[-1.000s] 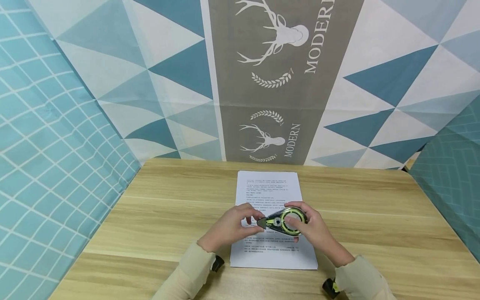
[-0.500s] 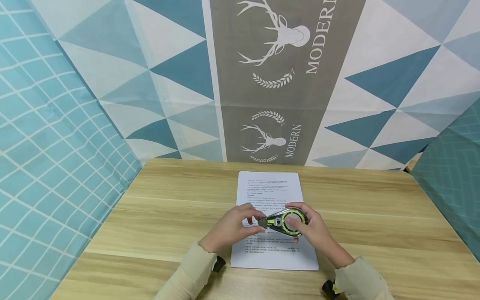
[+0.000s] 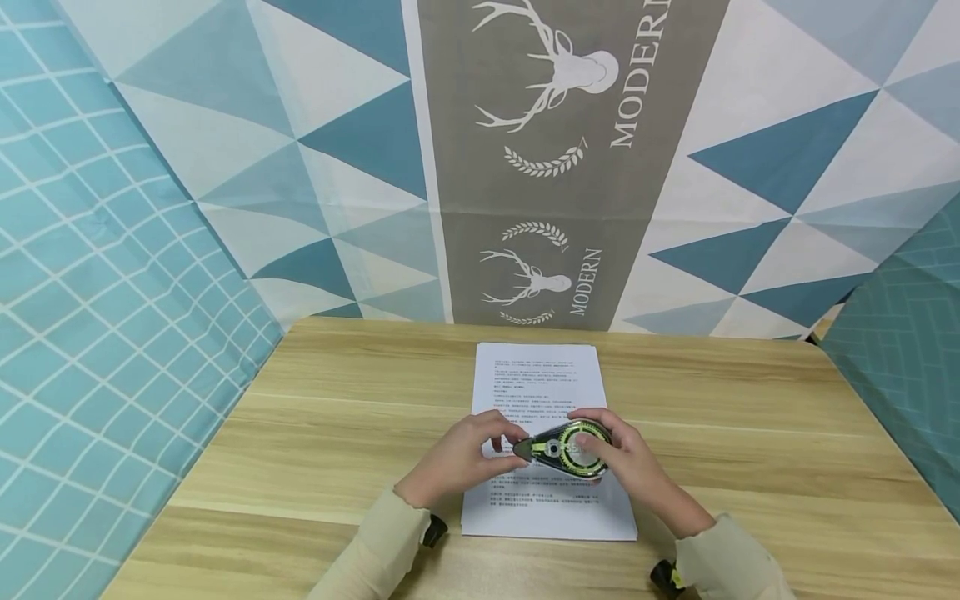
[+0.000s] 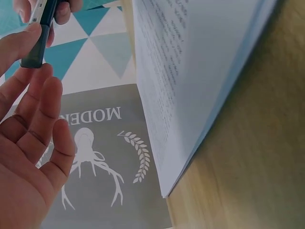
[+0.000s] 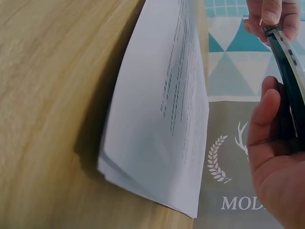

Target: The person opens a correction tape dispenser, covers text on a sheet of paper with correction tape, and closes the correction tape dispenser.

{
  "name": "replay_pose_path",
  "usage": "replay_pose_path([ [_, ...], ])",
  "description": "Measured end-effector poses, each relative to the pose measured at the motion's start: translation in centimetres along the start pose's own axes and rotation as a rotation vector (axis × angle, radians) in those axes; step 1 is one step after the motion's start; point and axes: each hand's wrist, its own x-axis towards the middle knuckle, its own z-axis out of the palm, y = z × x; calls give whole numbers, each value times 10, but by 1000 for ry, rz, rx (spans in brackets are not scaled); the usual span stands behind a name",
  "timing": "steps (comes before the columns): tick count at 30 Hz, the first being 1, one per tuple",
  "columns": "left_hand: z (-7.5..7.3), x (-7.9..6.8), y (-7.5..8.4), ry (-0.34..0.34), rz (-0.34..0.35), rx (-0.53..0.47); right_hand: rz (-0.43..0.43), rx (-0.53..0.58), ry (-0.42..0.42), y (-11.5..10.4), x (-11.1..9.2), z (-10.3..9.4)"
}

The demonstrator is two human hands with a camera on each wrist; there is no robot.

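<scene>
Above a printed stack of paper (image 3: 547, 517), a black and lime-green correction tape (image 3: 553, 448) with a clear round body is held level between both hands. My left hand (image 3: 465, 458) pinches its narrow dark tip (image 3: 523, 450) between thumb and fingertips; in the left wrist view, the other fingers (image 4: 59, 143) are loosely bent below it. The wide end sits in my right hand (image 3: 633, 462), thumb across the round face and fingers behind. Seen edge-on in the right wrist view, the correction tape (image 5: 288, 71) is well off the paper (image 5: 147, 109).
The paper lies on a wood-grain table (image 3: 337, 450), its sheets slightly uneven at the edges. Behind rises a patterned cloth backdrop (image 3: 360, 167) with deer and triangles. A blue tile-print cloth (image 3: 112, 250) hangs at the left, a dark green one (image 3: 900, 325) at the right.
The correction tape has tilted a little, its wide end shifting slightly left and down with my right hand. My left hand keeps its pinch on the tip, almost still.
</scene>
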Motion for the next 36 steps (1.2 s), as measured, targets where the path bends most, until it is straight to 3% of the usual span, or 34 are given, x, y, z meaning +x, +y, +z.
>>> replay_pose_path([
  [16, 0, -2, 0, -43, 13, -13, 20, -144, -46, -3, -3, -7],
  [26, 1, -1, 2, -83, 17, 50, 35, -141, -187, 0, -4, -11],
  [32, 0, -4, 0, -86, -18, 169, 43, -146, -124, 3, -7, -16],
  [36, -3, -5, -3, -135, -50, 229, 88, -148, -53, 4, -11, -23],
])
